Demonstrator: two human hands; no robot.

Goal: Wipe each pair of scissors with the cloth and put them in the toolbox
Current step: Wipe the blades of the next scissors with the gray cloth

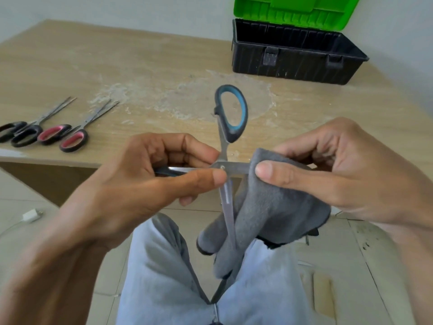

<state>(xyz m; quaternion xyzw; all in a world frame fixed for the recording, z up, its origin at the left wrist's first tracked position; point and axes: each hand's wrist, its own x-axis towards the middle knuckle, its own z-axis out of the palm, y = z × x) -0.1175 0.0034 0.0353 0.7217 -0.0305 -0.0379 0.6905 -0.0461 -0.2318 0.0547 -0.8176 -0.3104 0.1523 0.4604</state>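
My left hand (150, 179) grips a pair of blue-handled scissors (230, 113) near the pivot, spread wide open above my lap. One handle loop points up over the table edge; the other handle is hidden inside my palm. My right hand (339, 170) pinches a grey cloth (276, 207) around the blade that points right. The second blade hangs down in front of the cloth. The black toolbox (293, 59) with its green lid (295, 10) raised stands at the table's far right. Black-handled scissors (21, 133) and red-handled scissors (70, 137) lie at the table's left.
The wooden table (140, 73) has a worn, whitish patch in its middle. My legs in light trousers fill the lower view. A white charger plug (31, 215) lies on the tiled floor at the left.
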